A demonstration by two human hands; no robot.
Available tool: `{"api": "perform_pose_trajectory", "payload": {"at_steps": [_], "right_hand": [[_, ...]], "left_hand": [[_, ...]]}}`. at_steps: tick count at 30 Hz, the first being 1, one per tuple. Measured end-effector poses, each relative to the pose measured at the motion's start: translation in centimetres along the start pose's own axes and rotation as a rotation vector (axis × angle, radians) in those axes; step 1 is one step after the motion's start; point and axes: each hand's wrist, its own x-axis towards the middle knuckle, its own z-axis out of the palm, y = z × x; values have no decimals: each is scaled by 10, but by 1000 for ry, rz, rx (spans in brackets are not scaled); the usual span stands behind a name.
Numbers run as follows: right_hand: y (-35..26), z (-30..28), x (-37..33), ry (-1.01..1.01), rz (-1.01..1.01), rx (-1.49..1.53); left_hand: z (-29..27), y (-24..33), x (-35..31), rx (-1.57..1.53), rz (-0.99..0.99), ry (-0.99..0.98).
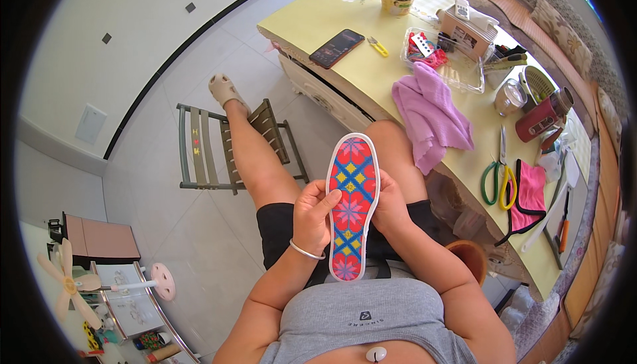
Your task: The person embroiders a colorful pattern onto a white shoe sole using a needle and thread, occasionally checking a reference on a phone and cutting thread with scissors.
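An embroidered insole (350, 211) with a white edge stands upright before my chest, its red, blue and yellow pattern facing me. My left hand (313, 213) grips its left edge, the thumb lying across the patterned face. On the other edge, my right hand (390, 203) holds it, with most of the fingers hidden behind the insole. A bangle circles my left wrist. Scissors (501, 177) with one green and one yellow handle lie on the table to the right, beside a pink and black cloth piece (529, 191).
On the yellow table (371, 92) are a phone (337, 48), yellow thread snips (379, 46), a purple towel (432, 109), a clear plastic box (462, 72), a glass jar (510, 97) and a dark red flask (541, 117). One leg rests across a folding stool (215, 148). A fan (70, 286) stands lower left.
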Motion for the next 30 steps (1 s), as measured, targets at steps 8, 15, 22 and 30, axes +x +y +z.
{"api": "perform_pose_trajectory", "payload": {"at_steps": [8,15,22,30], "right_hand": [[-23,25,-20,-88,-366,-622],[-33,40,-21,-176,-651,-856],[-32,51,-25,-289,-870,-1096],[-31,53,-28,-259,-954,-1198]], "left_hand": [[-7,1,6,-81,-136,-62],[-12,-7,7,-572,-312,-237],[-24,-15,8,-774,-391,-263],[-33,-23,13,-709,-338,-379]]}}
